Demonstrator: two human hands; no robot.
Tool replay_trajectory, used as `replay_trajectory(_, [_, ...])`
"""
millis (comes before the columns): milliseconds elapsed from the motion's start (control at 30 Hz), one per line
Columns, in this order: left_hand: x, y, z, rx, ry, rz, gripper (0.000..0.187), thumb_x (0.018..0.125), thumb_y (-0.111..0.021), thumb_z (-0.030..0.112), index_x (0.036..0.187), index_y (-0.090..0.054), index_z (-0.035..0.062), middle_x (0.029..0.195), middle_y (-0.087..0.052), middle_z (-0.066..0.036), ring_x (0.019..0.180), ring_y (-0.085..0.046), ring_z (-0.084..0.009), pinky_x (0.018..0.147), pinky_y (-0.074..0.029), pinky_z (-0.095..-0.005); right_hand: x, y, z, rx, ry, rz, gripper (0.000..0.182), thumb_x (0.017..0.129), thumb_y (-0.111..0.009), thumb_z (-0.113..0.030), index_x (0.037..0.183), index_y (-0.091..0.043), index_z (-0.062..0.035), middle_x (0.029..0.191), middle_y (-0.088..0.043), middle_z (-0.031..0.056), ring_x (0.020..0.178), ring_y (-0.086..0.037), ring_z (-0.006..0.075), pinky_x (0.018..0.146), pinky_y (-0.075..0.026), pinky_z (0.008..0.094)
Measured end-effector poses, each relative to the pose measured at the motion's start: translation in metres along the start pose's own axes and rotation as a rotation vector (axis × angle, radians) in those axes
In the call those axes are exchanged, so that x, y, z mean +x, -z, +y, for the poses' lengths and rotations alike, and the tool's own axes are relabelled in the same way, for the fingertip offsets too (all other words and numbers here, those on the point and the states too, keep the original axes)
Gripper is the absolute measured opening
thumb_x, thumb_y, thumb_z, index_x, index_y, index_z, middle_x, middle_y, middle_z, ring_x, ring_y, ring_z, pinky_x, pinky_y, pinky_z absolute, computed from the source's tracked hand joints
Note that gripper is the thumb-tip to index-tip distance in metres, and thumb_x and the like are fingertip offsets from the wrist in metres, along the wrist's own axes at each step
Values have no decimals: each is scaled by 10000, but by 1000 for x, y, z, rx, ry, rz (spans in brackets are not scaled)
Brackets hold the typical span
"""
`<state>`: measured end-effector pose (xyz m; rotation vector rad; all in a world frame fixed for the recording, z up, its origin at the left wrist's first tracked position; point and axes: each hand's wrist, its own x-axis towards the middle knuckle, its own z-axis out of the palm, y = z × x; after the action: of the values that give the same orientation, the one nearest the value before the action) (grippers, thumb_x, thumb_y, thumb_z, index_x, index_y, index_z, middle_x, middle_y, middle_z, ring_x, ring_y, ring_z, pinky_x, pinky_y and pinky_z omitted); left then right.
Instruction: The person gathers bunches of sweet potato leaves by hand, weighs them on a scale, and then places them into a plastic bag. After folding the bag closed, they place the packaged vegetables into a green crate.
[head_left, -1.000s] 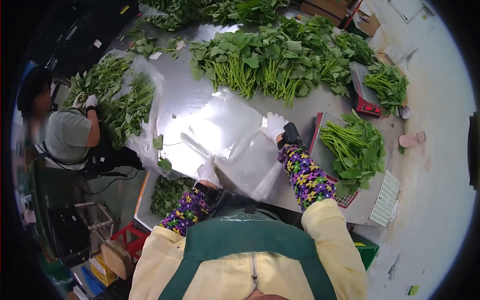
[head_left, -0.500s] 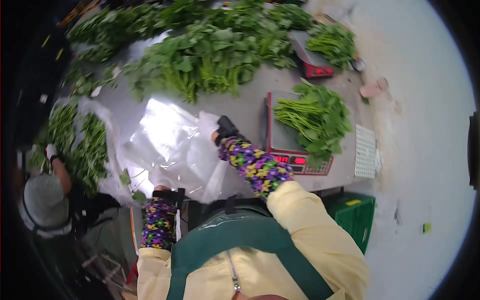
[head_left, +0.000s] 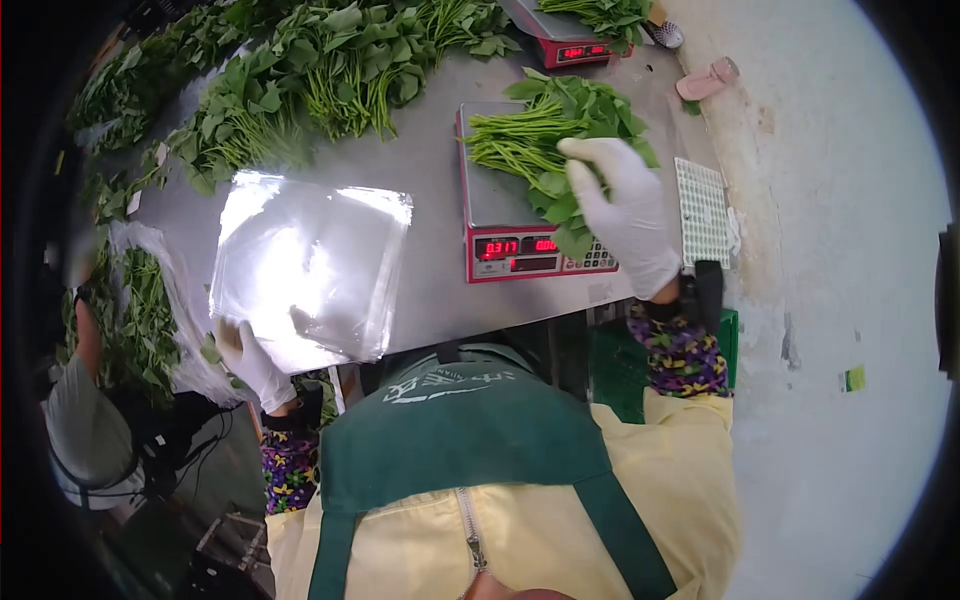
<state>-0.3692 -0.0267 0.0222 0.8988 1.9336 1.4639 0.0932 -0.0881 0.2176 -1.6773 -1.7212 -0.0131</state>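
My right hand (head_left: pixel 625 205), in a white glove, hovers over a bunch of leafy green stems (head_left: pixel 545 135), its curved fingers and thumb apart. The bunch lies on a red-framed digital scale (head_left: pixel 490 205), leaves to the right, stems to the left. Red digits on the display read 0.317. At the table's front edge, my gloved left hand (head_left: pixel 252 368) rests on the lower left corner of a stack of clear plastic bags (head_left: pixel 310 265), fingers stretched out. Glare covers much of the bags' surface.
More leafy greens (head_left: pixel 340 70) are heaped along the back of the metal table (head_left: pixel 425 200). A second scale (head_left: pixel 570 45) holds another bunch. A white perforated tray (head_left: pixel 703 212) and pink bottle (head_left: pixel 708 78) are on the right. At left, a co-worker's arm (head_left: pixel 90 335) is near bagged greens.
My right hand has left the plastic bags and moved right to the greens on the scale. The bags now lie flatter, with my left hand at their corner. The view has shifted.
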Motion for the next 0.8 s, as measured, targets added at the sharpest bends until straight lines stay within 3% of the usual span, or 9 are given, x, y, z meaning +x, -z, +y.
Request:
replay_trajectory(200, [-125,-121,90,80,-609,-698,295,859,-627,35,1154,-616,20,1188,-615,-130,1109,-582,-260,976,-431,-355,0,43,24,-13,96,-16,243,821,-683,-124,1055,-652,-65,993,-660,98,935,-625,297,824,-487,387])
replay_trajectory(300, [-176,-172,104,187,-928,-784,364,788,-663,41,1147,-610,64,1149,-604,-152,1096,-568,-336,958,-443,-410,8,47,40,-113,271,-52,317,815,-702,-175,1112,-634,-89,1065,-645,93,1011,-605,307,923,-445,459])
replay_trajectory(367, [-202,-192,106,238,-1040,-764,380,774,-676,50,1146,-600,80,1132,-597,-144,1091,-559,-344,925,-460,-427,8,46,41,-210,303,-160,499,829,-666,-345,1227,-570,-60,1197,-585,130,1150,-534,320,1014,-355,522])
replay_trajectory(433, [-215,-200,100,270,-1011,-741,378,773,-678,50,1142,-603,83,1130,-598,-141,1084,-560,-342,922,-460,-426,10,44,42,-291,329,-319,739,826,-637,-496,1381,-452,-44,1352,-495,165,1312,-417,335,1095,-260,568])
replay_trajectory(533, [-216,-202,99,297,-932,-687,378,769,-678,41,1138,-611,93,1120,-601,-133,1057,-565,-334,904,-457,-428,16,46,47,-281,406,-352,741,822,-633,-518,1361,-471,-36,1352,-495,165,1308,-422,336,1095,-249,580])
replay_trajectory(600, [-206,-196,103,327,-986,-488,379,771,-672,32,1139,-616,102,1107,-603,-132,1026,-568,-327,889,-452,-423,28,53,54,-258,411,-381,761,816,-631,-541,1362,-475,-34,1354,-494,168,1313,-419,335,1101,-249,571])
replay_trajectory(667, [-208,-193,98,344,-1039,-457,371,770,-666,22,1130,-615,99,1105,-598,-127,1013,-565,-330,876,-449,-420,38,55,58,-296,451,-315,750,838,-576,-575,1331,-500,-15,1305,-530,163,1280,-449,324,1065,-275,594])
replay_trajectory(700, [-214,-195,94,355,-1063,-538,368,760,-670,24,1117,-611,90,1113,-592,-124,1018,-559,-333,880,-446,-421,44,57,55,-327,432,-366,853,791,-632,-597,1384,-446,-13,1380,-478,181,1326,-407,336,1110,-238,551])
replay_trajectory(800, [-242,-207,76,494,-1050,-885,415,710,-699,97,1103,-575,48,1168,-555,-155,1125,-514,-350,953,-417,-480,44,27,47,-352,431,-437,979,747,-619,-670,1401,-397,24,1389,-461,208,1340,-388,344,1112,-226,556])
